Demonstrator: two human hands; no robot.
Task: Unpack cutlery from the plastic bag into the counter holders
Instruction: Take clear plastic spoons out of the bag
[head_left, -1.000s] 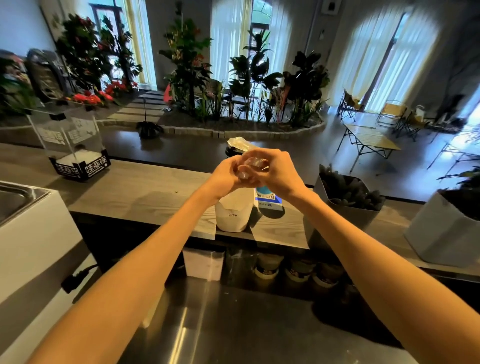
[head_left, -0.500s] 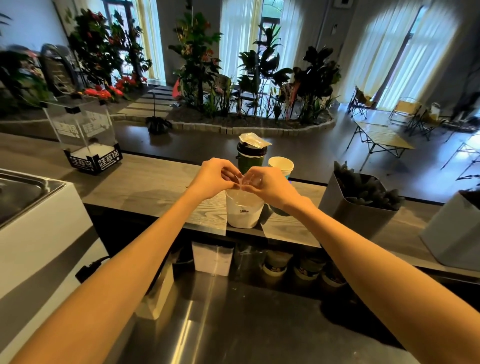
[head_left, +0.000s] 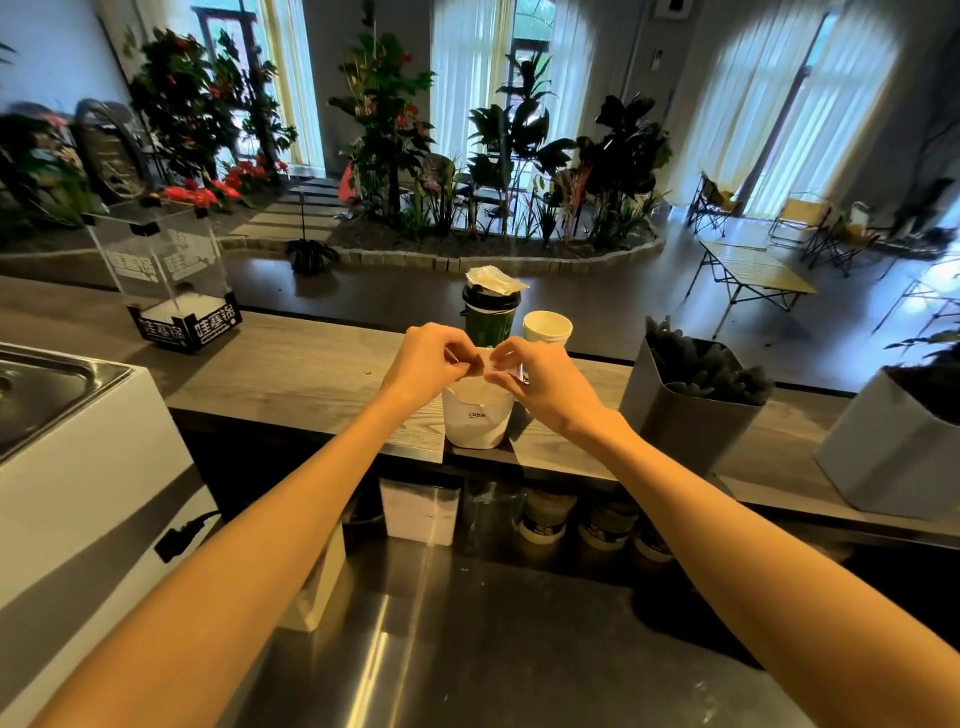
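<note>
While both hands meet above the white holder at the front edge of the wooden counter, the left hand and the right hand each have fingers curled in a tight pinch on a thin, clear plastic bag held between them, just over the holder's mouth — no spare fingers are spread wide. The bag is hard to make out; only a pale, glossy sliver shows between the fingertips, and the cutlery inside cannot be seen. It looks very light, limp and slippery, so a firm fingertip pinch near its top edge, one side in each hand, seems the sensible hold for pulling it open. The film would likely stretch or tear unevenly if gripped lower down. Behind the holder stand a dark green cup with a crumpled wrapper on its lid and a white paper cup; to the right sits a grey holder filled with dark cutlery — a likely destination too
</note>
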